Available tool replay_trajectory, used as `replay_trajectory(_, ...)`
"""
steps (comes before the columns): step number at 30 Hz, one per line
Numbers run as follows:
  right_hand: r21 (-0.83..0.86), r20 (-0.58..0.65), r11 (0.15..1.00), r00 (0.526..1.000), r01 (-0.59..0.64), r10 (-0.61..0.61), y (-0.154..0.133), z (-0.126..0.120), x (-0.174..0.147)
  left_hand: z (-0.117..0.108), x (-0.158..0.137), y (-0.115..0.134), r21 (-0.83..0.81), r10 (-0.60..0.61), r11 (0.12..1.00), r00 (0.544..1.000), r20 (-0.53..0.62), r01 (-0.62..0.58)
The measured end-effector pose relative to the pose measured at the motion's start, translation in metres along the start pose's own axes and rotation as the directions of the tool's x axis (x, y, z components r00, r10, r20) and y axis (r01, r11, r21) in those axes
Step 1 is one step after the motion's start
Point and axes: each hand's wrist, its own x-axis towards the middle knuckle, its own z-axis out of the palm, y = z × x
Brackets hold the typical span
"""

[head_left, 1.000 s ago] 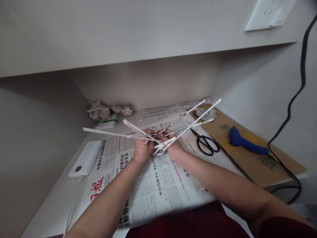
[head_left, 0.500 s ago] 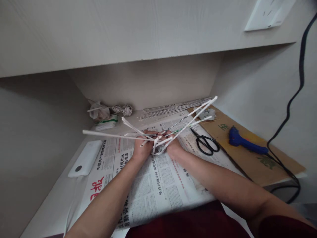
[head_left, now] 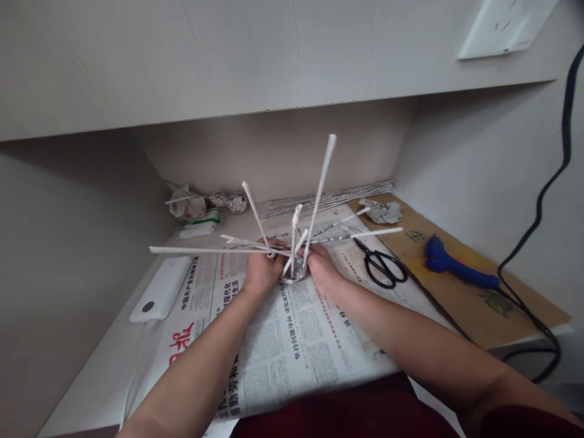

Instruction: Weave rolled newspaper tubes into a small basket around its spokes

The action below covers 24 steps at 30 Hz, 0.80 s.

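Between my hands is a small woven piece of rolled paper sticks (head_left: 294, 277), its rounded rim facing me. Long white paper sticks (head_left: 322, 182) fan out from it to the left, right and upward. My left hand (head_left: 264, 267) is closed around its left side, fingers partly hidden behind the sticks. On the opposite side, my right hand (head_left: 323, 267) grips the woven piece, with its fingertips mostly out of sight. Both hands are above the spread newspaper (head_left: 292, 340).
Black scissors (head_left: 382, 264) lie right of my hands. A blue glue gun (head_left: 458, 264) rests on cardboard (head_left: 438, 286), with its cable at right. A white power bank (head_left: 160, 289) sits at left. Behind are a bundle of paper sticks (head_left: 328, 198), crumpled paper (head_left: 381, 212) and a plastic bag (head_left: 185, 204).
The woven piece has turned in my hands, so several sticks point in new directions; one long stick now stands nearly upright and another lies flatter to the right. Both hands stay on it.
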Motion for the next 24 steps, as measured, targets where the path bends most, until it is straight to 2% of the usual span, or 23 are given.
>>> replay_trajectory(3,-0.159,-0.005,0.985,0.998,0.067,-0.069,-0.003,-0.005,0.004,-0.004,0.002,0.0,0.045,0.001,0.999,1.0,-0.022,0.0)
replay_trajectory(6,-0.358,0.101,0.922,0.988,0.145,-0.116,-0.016,-0.012,0.007,-0.005,0.002,-0.001,0.054,-0.009,0.998,1.0,-0.019,0.01)
replay_trajectory(8,-0.524,0.19,0.813,0.965,0.254,-0.179,-0.025,-0.018,0.008,-0.004,0.001,-0.002,0.051,-0.024,0.998,1.0,-0.016,0.025)
replay_trajectory(10,-0.663,0.271,0.647,0.926,0.377,-0.262,-0.031,-0.022,0.009,-0.004,0.001,-0.001,0.066,-0.031,0.997,0.999,-0.01,0.032)
replay_trajectory(12,-0.727,0.324,0.512,0.886,0.458,-0.333,-0.032,-0.025,0.01,-0.005,0.0,0.001,0.099,-0.011,0.995,1.0,0.009,0.01)
replay_trajectory(14,-0.735,0.35,0.447,0.85,0.51,-0.394,-0.03,-0.025,0.01,-0.006,0.0,0.004,0.122,0.022,0.992,0.999,0.032,-0.025)
replay_trajectory(17,-0.698,0.353,0.445,0.81,0.561,-0.468,-0.026,-0.024,0.008,-0.006,-0.001,0.01,0.099,0.051,0.993,0.996,0.072,-0.058)
replay_trajectory(20,-0.656,0.344,0.493,0.808,0.571,-0.479,-0.026,-0.022,0.005,-0.003,-0.004,0.011,0.09,0.068,0.993,0.995,0.078,-0.075)
replay_trajectory(22,-0.599,0.292,0.582,0.827,0.55,-0.48,-0.025,-0.021,0.006,-0.001,-0.005,0.01,0.101,0.071,0.992,0.996,0.055,-0.076)
replay_trajectory(24,-0.483,0.204,0.715,0.859,0.505,-0.469,-0.024,-0.019,0.009,0.001,-0.006,0.008,0.093,0.065,0.993,0.997,0.041,-0.069)
